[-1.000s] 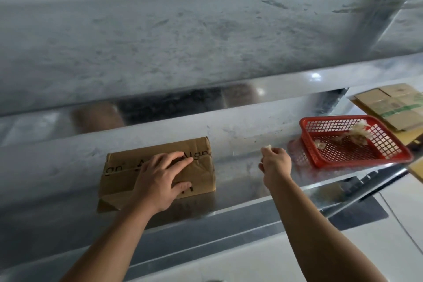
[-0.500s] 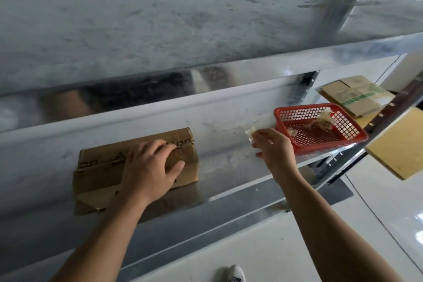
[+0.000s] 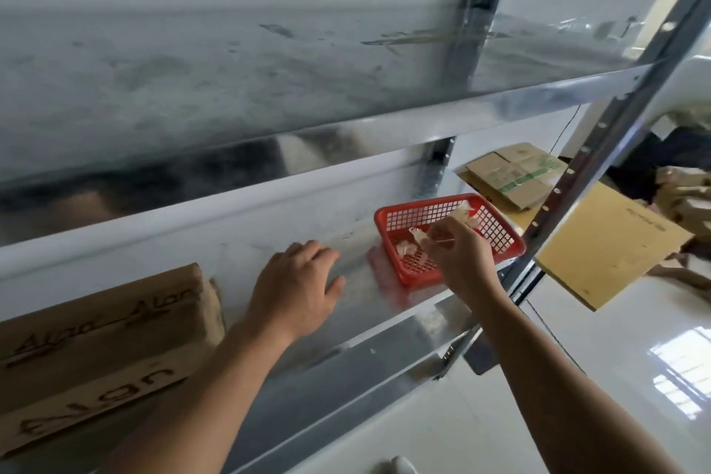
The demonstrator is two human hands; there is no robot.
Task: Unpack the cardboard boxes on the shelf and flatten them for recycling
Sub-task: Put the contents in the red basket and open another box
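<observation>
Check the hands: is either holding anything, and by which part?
Right hand pinches a crumpled scrap of clear tape by its edge, over the red basket. Left hand holds nothing; it rests open on the metal shelf.

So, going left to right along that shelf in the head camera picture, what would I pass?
cardboard box → left hand → red basket → tan flat board. The right hand, pinching a pale scrap, overlaps the basket, so it has no clear place.

Gap between box [image 3: 100,339], basket [image 3: 386,221]; upper shelf [image 3: 231,88] overhead.
</observation>
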